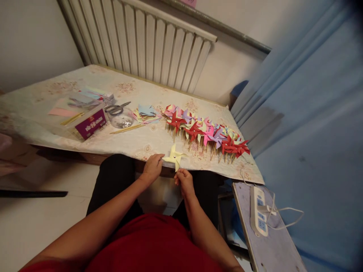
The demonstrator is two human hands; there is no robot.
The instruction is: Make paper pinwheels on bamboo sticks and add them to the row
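A pale yellow paper pinwheel (pixel 174 156) is held over the table's near edge. My left hand (pixel 152 168) pinches one of its blades from the left, fingers closed. My right hand (pixel 184 181) is closed just below the pinwheel, gripping what seems to be its stick, which is hidden in the fingers. Behind it on the flowered tablecloth (pixel 141 142) lies a long row of finished red, pink and purple pinwheels (pixel 208 132) on wooden sticks.
Cut paper squares (pixel 146 112), scissors (pixel 117 109), a clear dish of small pins (pixel 121 121), a purple box (pixel 91 124), loose sticks (pixel 127 129) and paper scraps lie at the left. A radiator (pixel 147 41) stands behind. A power strip (pixel 259 209) rests on a grey board at the right.
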